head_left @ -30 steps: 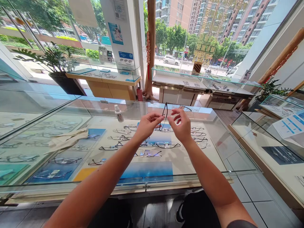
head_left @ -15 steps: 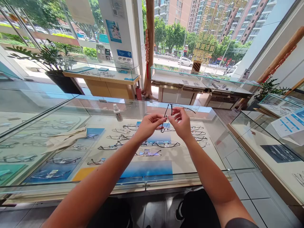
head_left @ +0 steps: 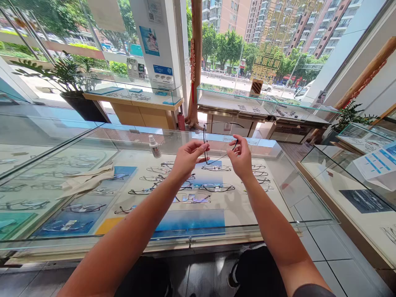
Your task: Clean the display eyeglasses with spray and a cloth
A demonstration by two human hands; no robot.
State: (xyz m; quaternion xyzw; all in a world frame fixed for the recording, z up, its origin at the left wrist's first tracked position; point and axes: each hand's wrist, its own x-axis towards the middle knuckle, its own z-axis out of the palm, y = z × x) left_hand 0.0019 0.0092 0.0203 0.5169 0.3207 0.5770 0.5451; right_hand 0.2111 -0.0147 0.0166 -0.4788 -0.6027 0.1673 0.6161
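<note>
A pair of thin dark-framed eyeglasses (head_left: 204,138) is held up over the glass counter, its front turned nearly edge-on to me. My left hand (head_left: 189,156) pinches the front of the frame between thumb and fingers. One temple stretches out to the right above, free of both hands. The lower temple slants up to my right hand (head_left: 240,156), whose closed fingers are at its dark tip. Beyond my left wrist, a small white spray bottle (head_left: 154,147) stands on the counter. A beige cloth (head_left: 88,180) lies crumpled on the glass farther left.
Several eyeglasses (head_left: 216,188) lie under the glass top of the display counter (head_left: 253,233). Another glass showcase (head_left: 334,175) stands to the right with a white-and-blue box (head_left: 379,163) on it. Further showcases and a potted plant (head_left: 82,103) line the windows.
My hands have moved apart. The eyeglasses have shifted left with my left hand and turned, and my right hand has slid from near the frame front to the tip of the lower temple.
</note>
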